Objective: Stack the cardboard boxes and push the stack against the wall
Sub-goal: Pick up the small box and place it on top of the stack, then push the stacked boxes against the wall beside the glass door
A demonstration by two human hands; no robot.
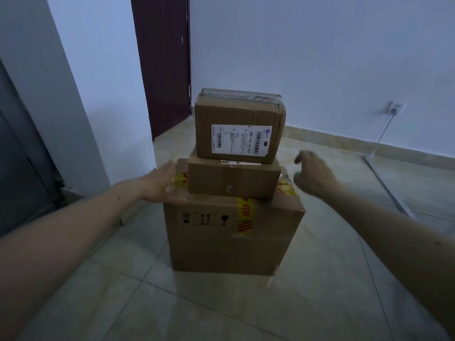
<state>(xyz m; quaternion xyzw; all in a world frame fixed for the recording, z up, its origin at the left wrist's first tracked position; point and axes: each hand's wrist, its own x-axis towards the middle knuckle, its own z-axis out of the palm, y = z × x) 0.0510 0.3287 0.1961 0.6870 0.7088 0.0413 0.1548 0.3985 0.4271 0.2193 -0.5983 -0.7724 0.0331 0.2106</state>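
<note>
Three cardboard boxes stand stacked on the tiled floor. The large bottom box (231, 239) has yellow and red tape and handling symbols on its near face. A smaller box (231, 179) sits on it, and a top box (236, 129) with a white shipping label rests on that. My left hand (160, 185) lies flat against the upper left edge of the bottom box, fingers apart. My right hand (312, 175) hovers just right of the stack, fingers loosely curled and blurred, holding nothing. The stack stands some way in front of the white wall (320, 57).
A dark red door (165, 62) is behind the stack on the left, beside a white wall corner (103, 94). A grey door (22, 168) is at far left. A wall socket (395, 108) with a cable running to the floor sits at right, above a beige skirting board (344, 141).
</note>
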